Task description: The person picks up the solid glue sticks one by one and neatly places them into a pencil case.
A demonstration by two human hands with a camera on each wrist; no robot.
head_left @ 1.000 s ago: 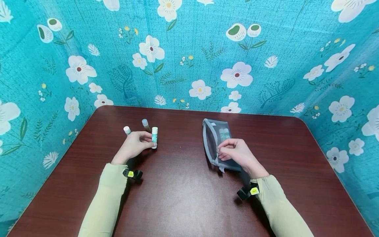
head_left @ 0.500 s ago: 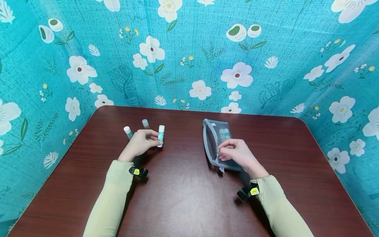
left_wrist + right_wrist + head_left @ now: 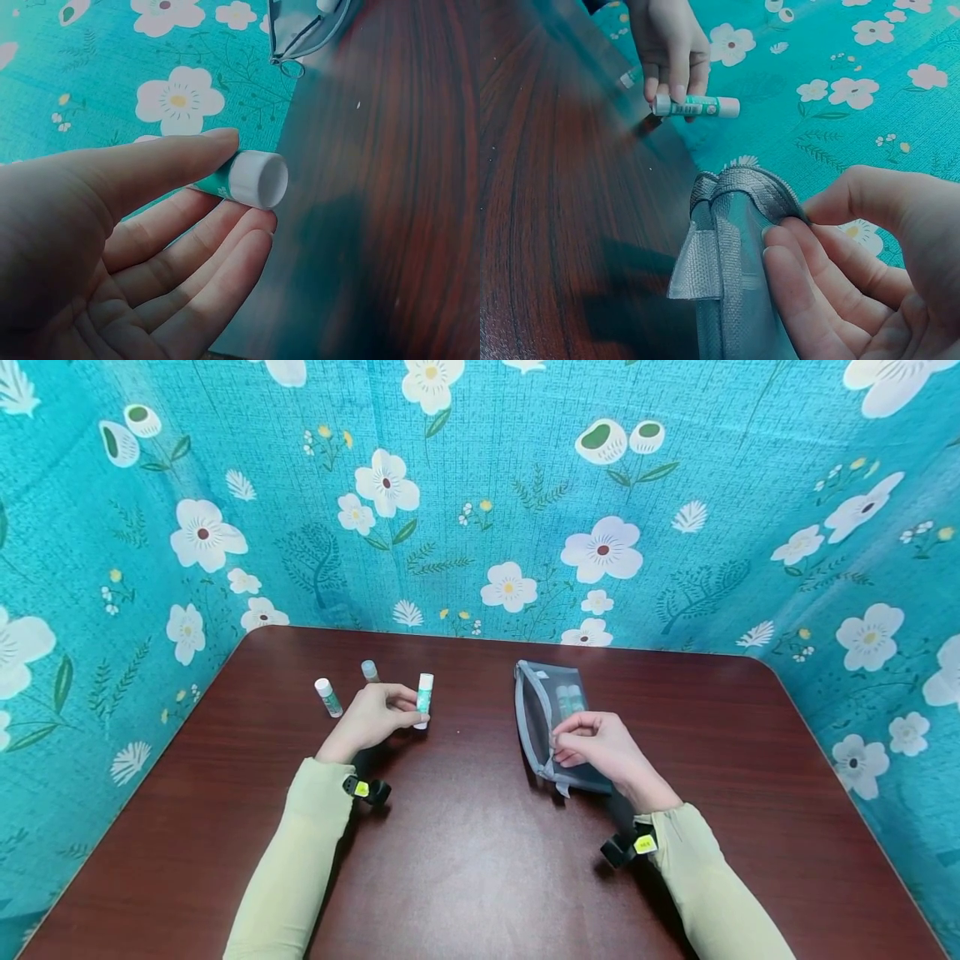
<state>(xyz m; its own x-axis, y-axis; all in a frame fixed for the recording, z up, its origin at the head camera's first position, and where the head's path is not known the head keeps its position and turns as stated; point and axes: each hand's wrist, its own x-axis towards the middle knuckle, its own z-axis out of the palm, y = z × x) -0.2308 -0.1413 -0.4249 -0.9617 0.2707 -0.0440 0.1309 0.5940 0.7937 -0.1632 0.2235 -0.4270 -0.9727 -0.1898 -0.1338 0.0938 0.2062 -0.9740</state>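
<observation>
My left hand (image 3: 375, 714) pinches an upright glue stick (image 3: 424, 697) with a white cap and green label between thumb and fingers, above the table. Seen from the left wrist, the thumb lies along its side and the white end (image 3: 259, 180) points away from the palm. My right hand (image 3: 600, 747) holds the zippered edge of a grey mesh pouch (image 3: 562, 673), whose mouth gapes toward the left. Glue sticks (image 3: 570, 700) show through the mesh inside. In the right wrist view, thumb and fingers grip the zipper strip (image 3: 754, 180).
Behind my left hand stands another glue stick (image 3: 328, 697) with a white cap. A tube with a bluish translucent cap (image 3: 370, 672) is partly hidden by that hand. The dark wooden table (image 3: 465, 843) meets a blue flowered cloth (image 3: 465, 485) at its back and sides.
My left hand has moved right with the glue stick, toward the pouch, uncovering more of the glue stick behind it. The right hand and pouch have stayed in place.
</observation>
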